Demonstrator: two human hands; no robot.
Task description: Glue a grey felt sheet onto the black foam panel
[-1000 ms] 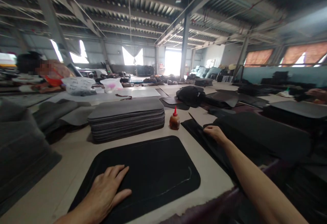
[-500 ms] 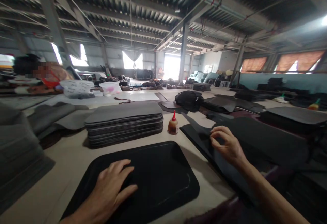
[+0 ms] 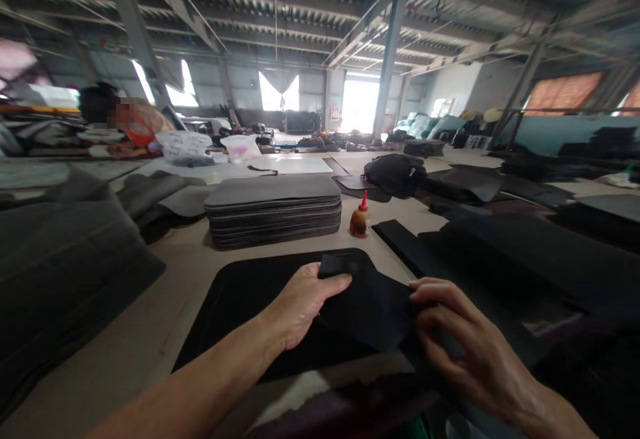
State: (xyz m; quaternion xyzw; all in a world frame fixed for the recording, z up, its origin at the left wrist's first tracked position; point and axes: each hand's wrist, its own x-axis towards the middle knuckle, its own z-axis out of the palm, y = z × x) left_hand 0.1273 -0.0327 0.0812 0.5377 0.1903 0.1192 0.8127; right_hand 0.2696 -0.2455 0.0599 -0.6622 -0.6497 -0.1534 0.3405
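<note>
- The left grip pinches a thin black flexible sheet under its thumb; held by one end, the sheet could sag or crease between the hands.
- The right grip curls at the sheet's other edge; I cannot tell whether it pinches, and a loose hold could let that edge slip.
- Below the left grip lies a black round-cornered panel on the beige bench; a dragging sheet could nudge it.
- Beyond both grips, a red-nozzled amber bottle could tip if the sheet swung wide.
</note>
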